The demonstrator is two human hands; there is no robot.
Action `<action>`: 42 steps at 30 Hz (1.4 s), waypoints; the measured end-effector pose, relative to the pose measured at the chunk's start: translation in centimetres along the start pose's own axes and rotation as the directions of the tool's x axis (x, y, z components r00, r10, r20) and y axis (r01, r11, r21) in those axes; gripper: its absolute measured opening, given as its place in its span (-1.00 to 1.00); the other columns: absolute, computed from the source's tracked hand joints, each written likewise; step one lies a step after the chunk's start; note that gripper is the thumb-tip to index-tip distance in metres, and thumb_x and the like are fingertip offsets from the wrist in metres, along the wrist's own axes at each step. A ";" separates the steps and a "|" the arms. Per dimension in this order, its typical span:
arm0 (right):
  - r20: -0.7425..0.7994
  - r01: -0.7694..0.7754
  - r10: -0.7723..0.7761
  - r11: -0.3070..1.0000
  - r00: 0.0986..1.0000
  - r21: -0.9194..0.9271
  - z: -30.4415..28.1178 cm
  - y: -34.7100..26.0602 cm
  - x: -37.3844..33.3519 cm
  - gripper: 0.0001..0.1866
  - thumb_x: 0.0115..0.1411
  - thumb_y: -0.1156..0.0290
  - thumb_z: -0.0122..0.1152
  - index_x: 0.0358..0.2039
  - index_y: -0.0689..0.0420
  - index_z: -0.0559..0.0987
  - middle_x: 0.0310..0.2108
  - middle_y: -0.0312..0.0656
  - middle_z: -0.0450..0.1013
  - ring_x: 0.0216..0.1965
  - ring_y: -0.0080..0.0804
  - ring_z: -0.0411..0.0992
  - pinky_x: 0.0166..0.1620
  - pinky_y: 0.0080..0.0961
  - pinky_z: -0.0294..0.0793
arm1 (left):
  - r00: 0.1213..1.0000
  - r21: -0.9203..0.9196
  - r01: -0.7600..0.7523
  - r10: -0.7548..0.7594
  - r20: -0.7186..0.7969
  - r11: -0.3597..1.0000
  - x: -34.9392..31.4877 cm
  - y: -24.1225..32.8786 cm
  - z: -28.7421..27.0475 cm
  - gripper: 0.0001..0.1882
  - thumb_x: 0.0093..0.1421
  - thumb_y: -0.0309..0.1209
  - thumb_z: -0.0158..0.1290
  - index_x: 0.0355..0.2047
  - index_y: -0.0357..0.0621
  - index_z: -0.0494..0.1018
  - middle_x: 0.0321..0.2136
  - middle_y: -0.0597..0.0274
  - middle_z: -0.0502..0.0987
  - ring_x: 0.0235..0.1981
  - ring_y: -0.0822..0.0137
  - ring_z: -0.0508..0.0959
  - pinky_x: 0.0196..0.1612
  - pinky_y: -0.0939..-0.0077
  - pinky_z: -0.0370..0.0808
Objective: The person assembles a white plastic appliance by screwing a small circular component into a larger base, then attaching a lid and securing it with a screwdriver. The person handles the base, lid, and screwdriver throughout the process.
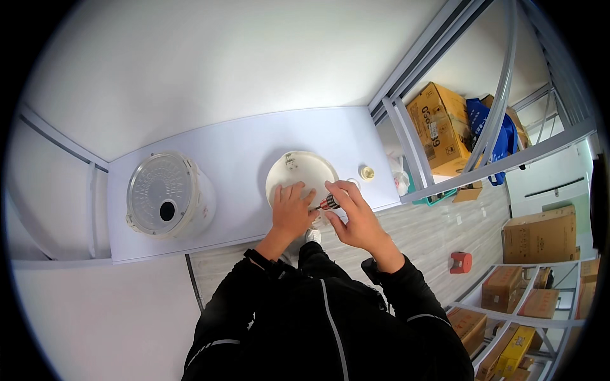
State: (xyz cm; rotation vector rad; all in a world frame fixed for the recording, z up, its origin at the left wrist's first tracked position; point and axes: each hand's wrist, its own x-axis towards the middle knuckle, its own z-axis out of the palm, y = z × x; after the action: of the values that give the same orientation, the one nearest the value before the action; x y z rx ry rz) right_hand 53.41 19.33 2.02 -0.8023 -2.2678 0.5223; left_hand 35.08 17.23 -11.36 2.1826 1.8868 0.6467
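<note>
A shallow round white lid or dish (311,166) lies near the front edge of the pale table, with a small metal fitting (290,162) at its far left rim. My left hand (292,208) rests on its near part, fingers spread out. From the right, my right hand (357,219) has its thumb and fingers about the red and black handle of a screwdriver (328,202). The screwdriver's shaft points left toward my left fingertips; what its tip meets is too small to tell. A small round cup (366,172) with pale yellowish contents stands right of the dish.
On the left of the table (238,190) stands a white tub (202,197) under a grey lid with a dark oval hole. Metal frame posts (410,143) rise at the right end. Beyond are a cardboard box (438,127), blue bag (502,143), red stool (460,262) and loaded shelves.
</note>
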 end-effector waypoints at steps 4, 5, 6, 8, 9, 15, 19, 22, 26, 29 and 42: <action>0.108 -0.067 0.071 0.997 0.992 -0.043 -1.2 -0.4 0.2 -0.34 0.12 0.55 0.50 0.27 0.10 0.52 0.03 -0.04 0.45 -0.15 -0.10 0.59 -0.15 -0.30 0.63 | 1.000 -0.005 0.000 0.000 -0.022 1.000 0.0 0.1 0.3 -0.35 0.09 -0.01 0.36 0.19 0.10 0.63 0.27 0.10 0.44 0.33 0.10 0.35 0.46 -0.22 0.07; 0.131 -0.085 0.094 0.994 0.987 -0.074 -1.3 -0.5 0.2 -0.36 0.11 0.54 0.52 0.23 0.13 0.54 0.01 -0.05 0.48 -0.17 -0.11 0.59 -0.17 -0.31 0.62 | 1.000 -0.007 -0.002 0.002 -0.028 1.000 0.0 0.1 0.4 -0.34 0.07 -0.01 0.36 0.19 0.09 0.63 0.27 0.09 0.44 0.33 0.10 0.35 0.45 -0.23 0.08; 0.132 -0.086 0.109 0.983 0.985 -0.164 -1.6 -0.7 0.3 -0.40 0.11 0.46 0.54 0.19 0.13 0.57 -0.05 -0.08 0.50 -0.22 -0.12 0.60 -0.22 -0.30 0.61 | 0.999 -0.009 -0.005 0.005 -0.035 1.000 -0.1 0.1 0.5 -0.32 0.05 -0.01 0.37 0.19 0.08 0.63 0.27 0.09 0.44 0.33 0.09 0.35 0.45 -0.23 0.09; 0.130 -0.088 0.139 0.937 0.982 -0.339 -2.1 -1.0 0.6 -0.46 0.11 0.31 0.58 0.10 0.12 0.63 -0.17 -0.13 0.56 -0.31 -0.15 0.62 -0.32 -0.30 0.59 | 0.999 -0.021 -0.007 0.006 -0.049 1.000 -0.1 0.1 0.5 -0.30 0.03 -0.01 0.38 0.20 0.07 0.62 0.27 0.08 0.44 0.32 0.08 0.36 0.44 -0.24 0.10; 0.089 -0.112 0.156 0.921 0.984 -0.373 -2.0 -1.0 0.7 -0.49 0.11 0.25 0.58 0.05 0.12 0.64 -0.23 -0.14 0.56 -0.33 -0.15 0.62 -0.35 -0.31 0.58 | 0.998 -0.028 -0.010 0.008 -0.056 1.000 -0.1 0.1 0.5 -0.28 0.01 -0.01 0.38 0.20 0.06 0.62 0.27 0.08 0.44 0.32 0.08 0.36 0.43 -0.25 0.10; 0.006 -0.312 0.364 0.807 0.931 -0.502 -2.0 -2.0 1.1 -0.42 0.12 0.09 0.56 0.03 0.20 0.60 -0.39 -0.09 0.57 -0.37 -0.05 0.61 -0.38 -0.26 0.56 | 1.000 0.003 0.009 -0.009 -0.005 1.000 -0.1 0.5 0.2 -0.25 0.02 -0.01 0.38 0.23 0.04 0.59 0.28 0.07 0.42 0.33 0.07 0.34 0.42 -0.25 0.11; -0.030 -0.157 0.159 0.898 0.987 -0.411 -2.7 -1.3 0.9 -0.39 0.14 0.18 0.51 0.09 0.22 0.48 -0.39 -0.10 0.53 -0.42 0.00 0.58 -0.41 -0.20 0.55 | 0.999 0.017 0.013 -0.013 -0.031 1.000 -0.2 0.7 0.3 -0.26 0.01 0.00 0.38 0.21 0.05 0.60 0.27 0.09 0.43 0.31 0.08 0.35 0.41 -0.20 0.12; -0.070 -0.089 0.071 0.947 0.995 -0.309 -2.3 -0.3 0.5 -0.45 0.17 0.23 0.47 0.06 0.21 0.45 -0.40 -0.10 0.51 -0.45 0.04 0.56 -0.43 -0.16 0.55 | 0.997 0.043 0.004 -0.001 -0.072 0.999 0.0 0.9 0.3 -0.29 -0.01 0.02 0.38 0.17 0.08 0.64 0.22 0.12 0.47 0.28 0.11 0.37 0.36 -0.11 0.16; -0.098 -0.245 0.225 0.873 0.969 -0.422 -2.1 -0.5 0.9 -0.55 0.20 0.28 0.43 0.00 0.19 0.47 -0.40 -0.07 0.50 -0.45 0.05 0.55 -0.43 -0.16 0.55 | 0.996 0.054 0.001 0.004 -0.090 0.999 -0.1 0.8 0.6 -0.28 -0.02 0.03 0.39 0.16 0.08 0.65 0.22 0.12 0.47 0.24 0.12 0.37 0.34 -0.06 0.17; 0.082 -0.374 0.518 0.710 0.852 -0.596 -2.4 -0.5 1.1 -0.60 0.22 0.33 0.41 -0.04 0.20 0.48 -0.39 -0.05 0.50 -0.45 0.05 0.54 -0.43 -0.16 0.55 | 0.996 0.062 -0.002 0.007 -0.090 0.998 -0.1 0.9 0.5 -0.28 -0.02 0.02 0.40 0.16 0.06 0.65 0.22 0.13 0.47 0.23 0.12 0.38 0.33 -0.03 0.18; 0.058 -0.296 0.375 0.809 0.925 -0.509 -2.5 -0.8 1.3 -0.52 0.20 0.18 0.46 -0.03 0.19 0.48 -0.32 0.02 0.51 -0.35 0.04 0.59 -0.41 -0.15 0.55 | 0.994 0.081 0.011 -0.003 -0.109 0.997 -0.3 1.3 0.6 -0.27 0.00 0.03 0.37 0.18 0.02 0.64 0.23 0.12 0.46 0.20 0.10 0.36 0.28 0.01 0.18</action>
State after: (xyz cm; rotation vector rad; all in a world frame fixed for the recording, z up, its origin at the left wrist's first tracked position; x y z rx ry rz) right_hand 54.08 19.93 4.81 -1.4888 -2.4500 0.1512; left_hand 36.50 16.83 -11.40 2.2313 2.0075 0.7135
